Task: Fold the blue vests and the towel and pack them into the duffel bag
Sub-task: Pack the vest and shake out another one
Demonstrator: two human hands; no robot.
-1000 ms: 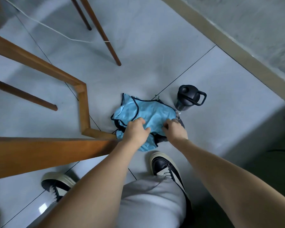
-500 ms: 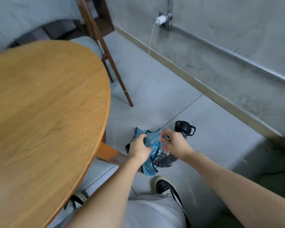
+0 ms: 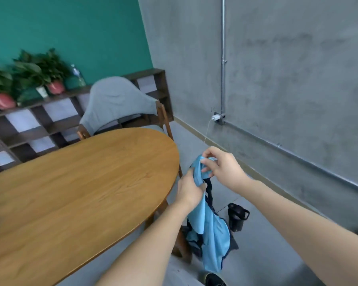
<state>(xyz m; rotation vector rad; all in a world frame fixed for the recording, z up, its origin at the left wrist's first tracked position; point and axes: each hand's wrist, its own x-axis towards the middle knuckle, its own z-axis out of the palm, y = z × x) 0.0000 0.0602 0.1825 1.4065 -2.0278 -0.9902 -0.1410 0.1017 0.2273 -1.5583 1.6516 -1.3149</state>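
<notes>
A light blue vest (image 3: 212,230) with dark trim hangs in the air beside the right edge of the wooden table (image 3: 70,193). My left hand (image 3: 189,189) grips the bunched cloth near its top. My right hand (image 3: 223,168) pinches the upper end of the vest just above and to the right of the left hand. A dark piece of cloth (image 3: 234,243) shows behind the vest's lower part; I cannot tell what it is. No duffel bag is in view.
A black bottle with a handle (image 3: 237,216) stands on the grey floor right of the hanging vest. A grey-backed chair (image 3: 116,104) sits at the table's far end. A shelf with potted plants (image 3: 29,79) lines the green wall. A charger (image 3: 216,117) is plugged into the concrete wall.
Both hands have lifted the blue vest off the floor up to table height. The view has swung upward from the floor to the table and walls.
</notes>
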